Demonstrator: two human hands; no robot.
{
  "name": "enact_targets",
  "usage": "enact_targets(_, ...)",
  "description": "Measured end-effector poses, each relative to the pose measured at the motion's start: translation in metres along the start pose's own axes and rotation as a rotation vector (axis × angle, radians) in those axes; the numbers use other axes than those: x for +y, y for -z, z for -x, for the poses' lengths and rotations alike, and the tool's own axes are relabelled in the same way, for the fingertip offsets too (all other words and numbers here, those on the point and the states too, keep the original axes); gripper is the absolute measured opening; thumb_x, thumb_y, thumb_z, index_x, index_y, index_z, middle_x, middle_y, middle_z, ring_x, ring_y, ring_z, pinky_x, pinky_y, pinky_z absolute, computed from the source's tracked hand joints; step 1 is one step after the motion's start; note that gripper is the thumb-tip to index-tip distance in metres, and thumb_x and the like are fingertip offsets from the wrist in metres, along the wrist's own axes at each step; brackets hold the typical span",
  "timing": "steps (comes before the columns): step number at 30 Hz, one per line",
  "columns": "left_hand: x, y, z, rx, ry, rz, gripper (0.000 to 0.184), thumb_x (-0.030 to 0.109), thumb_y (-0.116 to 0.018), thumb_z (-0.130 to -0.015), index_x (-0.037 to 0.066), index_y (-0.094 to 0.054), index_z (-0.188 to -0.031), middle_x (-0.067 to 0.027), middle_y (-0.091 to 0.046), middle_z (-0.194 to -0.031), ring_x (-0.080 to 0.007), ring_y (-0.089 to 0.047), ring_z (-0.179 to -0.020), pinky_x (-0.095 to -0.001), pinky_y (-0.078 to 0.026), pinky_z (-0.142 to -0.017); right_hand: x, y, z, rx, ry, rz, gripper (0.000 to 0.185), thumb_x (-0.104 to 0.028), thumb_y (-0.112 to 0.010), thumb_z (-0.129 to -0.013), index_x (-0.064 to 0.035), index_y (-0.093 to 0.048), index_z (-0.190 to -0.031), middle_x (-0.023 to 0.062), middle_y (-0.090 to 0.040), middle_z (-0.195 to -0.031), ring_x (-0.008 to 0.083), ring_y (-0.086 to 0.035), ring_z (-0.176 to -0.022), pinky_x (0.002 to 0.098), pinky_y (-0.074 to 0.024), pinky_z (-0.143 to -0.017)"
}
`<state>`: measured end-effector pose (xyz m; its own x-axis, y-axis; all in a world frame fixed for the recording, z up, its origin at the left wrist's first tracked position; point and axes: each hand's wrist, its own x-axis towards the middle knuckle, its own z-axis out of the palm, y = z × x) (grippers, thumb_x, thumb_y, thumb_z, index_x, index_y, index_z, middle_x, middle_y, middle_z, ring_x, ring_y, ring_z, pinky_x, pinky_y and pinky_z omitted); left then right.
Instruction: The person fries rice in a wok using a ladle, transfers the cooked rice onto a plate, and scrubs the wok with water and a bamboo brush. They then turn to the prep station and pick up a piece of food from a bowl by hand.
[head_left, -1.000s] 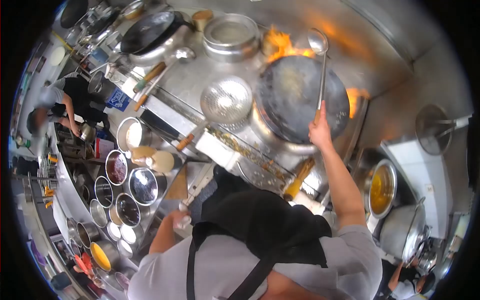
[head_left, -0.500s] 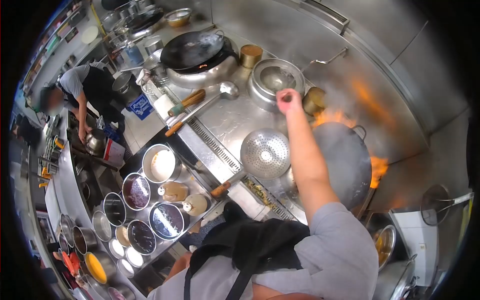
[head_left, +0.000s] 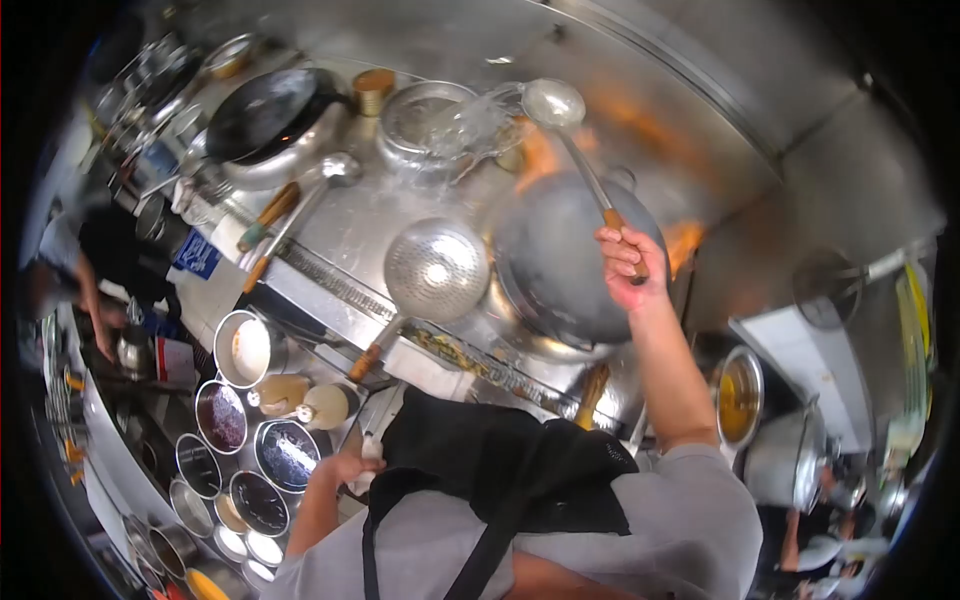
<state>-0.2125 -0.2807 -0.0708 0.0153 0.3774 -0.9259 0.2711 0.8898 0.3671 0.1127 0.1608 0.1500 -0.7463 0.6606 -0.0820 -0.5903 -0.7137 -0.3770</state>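
Observation:
My right hand (head_left: pixel 634 265) is closed around the wooden handle of a ladle (head_left: pixel 553 105), raised over a large dark wok (head_left: pixel 560 265). Clear liquid (head_left: pixel 475 130) splashes between the ladle's bowl and a round metal pot (head_left: pixel 405 120) to its left. Orange flames (head_left: pixel 545 155) show behind and beside the wok. Low by the counter edge, my left hand (head_left: pixel 350 468) has curled fingers at what looks like a white cloth (head_left: pixel 370 450). A perforated strainer (head_left: pixel 437 270) with a wooden handle lies left of the wok.
Another wok (head_left: pixel 265 115) sits at the back left, with a second ladle (head_left: pixel 340 168) near it. Several sauce pots (head_left: pixel 287 455) and two squeeze bottles (head_left: pixel 325 407) stand at left. A tin can (head_left: pixel 374 92) is behind. A co-worker (head_left: pixel 105 250) bends at far left.
My right hand has moved right and toward me, lifting the ladle out of the pot with liquid splashing. My left hand has come into view. The camera view has shifted right.

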Motion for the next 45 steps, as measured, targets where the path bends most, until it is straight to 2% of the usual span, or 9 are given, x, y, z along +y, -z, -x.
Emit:
enact_targets(6, 0.103, -0.007, -0.010, -0.061, -0.595, 0.072, 0.027, 0.024, -0.065, -0.083, 0.003, -0.063, -0.101, -0.0040, -0.065, -0.089, -0.0143, -0.060, -0.082, -0.0306, -0.048, -0.076, -0.049, -0.009, 0.126, 0.554, 0.034, 0.386, 0.035, 0.001, -0.055, -0.085, -0.0097, -0.042, -0.116, 0.0102, -0.052, -0.085, 0.0090, -0.047, -0.057, 0.0203, -0.0359, -0.042)
enact_targets(12, 0.191, -0.082, 0.013, -0.004, -0.621, 0.293, 0.064, 0.039, -0.066, -0.087, -0.006, -0.050, -0.129, -0.0109, -0.060, -0.115, -0.0172, -0.054, -0.102, -0.0320, -0.043, -0.090, -0.069, 0.063, 0.271, 0.617, 0.015, 0.788, 0.083, 0.004, -0.055, -0.084, -0.0147, -0.015, -0.154, 0.0054, -0.054, -0.076, 0.0097, -0.046, -0.050, 0.0235, -0.0351, -0.040)
enact_targets(22, 0.309, -0.146, -0.011, 0.220, -0.520, 0.772, 0.052, 0.049, -0.047, -0.097, 0.004, -0.052, -0.124, -0.0105, -0.062, -0.108, -0.0231, -0.063, -0.096, -0.0423, -0.053, -0.083, 0.125, 0.265, 0.441, 0.929, 0.359, 1.638, 0.087, 0.009, -0.043, -0.084, -0.0190, 0.000, -0.154, 0.0172, -0.064, -0.100, 0.0251, -0.058, -0.064, 0.0356, -0.0463, -0.056)
enact_targets(25, 0.344, -0.189, -0.056, 0.191, -0.465, 0.648, 0.063, 0.058, -0.046, -0.094, 0.003, -0.048, -0.124, -0.0143, -0.059, -0.111, -0.0283, -0.065, -0.093, -0.0520, -0.053, -0.081, 0.156, 0.278, 0.442, 1.185, -0.409, 1.556, 0.085, 0.002, -0.047, -0.083, -0.0139, -0.005, -0.154, 0.0300, -0.051, -0.129, 0.0445, -0.059, -0.102, 0.0456, -0.0486, -0.081)
enact_targets(27, 0.371, -0.216, -0.095, 0.143, -0.473, 0.704, 0.066, 0.060, -0.049, -0.092, 0.003, -0.045, -0.126, -0.0151, -0.057, -0.113, -0.0304, -0.063, -0.094, -0.0527, -0.053, -0.083, 0.179, 0.305, 0.459, 1.090, -0.363, 1.756, 0.088, -0.007, -0.053, -0.085, -0.0128, 0.002, -0.153, 0.0300, -0.057, -0.121, 0.0460, -0.061, -0.095, 0.0510, -0.0488, -0.078)
enact_targets(29, 0.404, -0.242, -0.072, 0.455, -0.485, 0.843, 0.047, 0.034, -0.061, -0.090, 0.000, -0.048, -0.119, -0.0152, -0.062, -0.100, -0.0268, -0.065, -0.082, -0.0447, -0.054, -0.064, 0.161, 0.268, 0.445, 1.025, -0.707, 1.712, 0.094, -0.013, -0.059, -0.085, -0.0096, 0.007, -0.152, 0.0321, -0.054, -0.124, 0.0457, -0.060, -0.099, 0.0503, -0.0485, -0.082)
enact_targets(37, 0.382, -0.083, -0.063, 0.622, -0.675, 0.354, 0.043, 0.025, -0.065, -0.080, -0.008, -0.060, -0.106, -0.0197, -0.067, -0.099, -0.0300, -0.065, -0.090, -0.0399, -0.050, -0.081, 0.058, 0.217, 0.335, 0.415, -0.490, 1.427, 0.064, -0.047, -0.049, -0.096, -0.0238, -0.026, -0.150, 0.0216, -0.055, -0.127, 0.0290, -0.067, -0.079, 0.0375, -0.0572, -0.057)
enact_targets(41, 0.380, -0.025, -0.126, 0.895, -0.848, 0.127, 0.048, 0.031, -0.066, -0.080, -0.011, -0.061, -0.104, -0.0240, -0.067, -0.099, -0.0356, -0.065, -0.093, -0.0406, -0.048, -0.086, 0.119, 0.302, 0.281, 0.364, -0.873, 1.662, 0.065, -0.057, -0.048, -0.093, -0.0207, -0.035, -0.146, 0.0185, -0.057, -0.121, 0.0274, -0.066, -0.086, 0.0382, -0.0606, -0.060)
enact_targets(45, 0.361, -0.024, -0.112, 0.887, -0.886, 0.117, 0.054, 0.041, -0.063, -0.086, -0.009, -0.060, -0.107, -0.0221, -0.067, -0.102, -0.0323, -0.063, -0.099, -0.0386, -0.047, -0.087, 0.107, 0.317, 0.321, 0.746, -0.369, 1.119, 0.028, -0.028, -0.062, -0.092, -0.0157, -0.055, -0.115, 0.0083, -0.061, -0.098, 0.0198, -0.063, -0.078, 0.0363, -0.0565, -0.050)
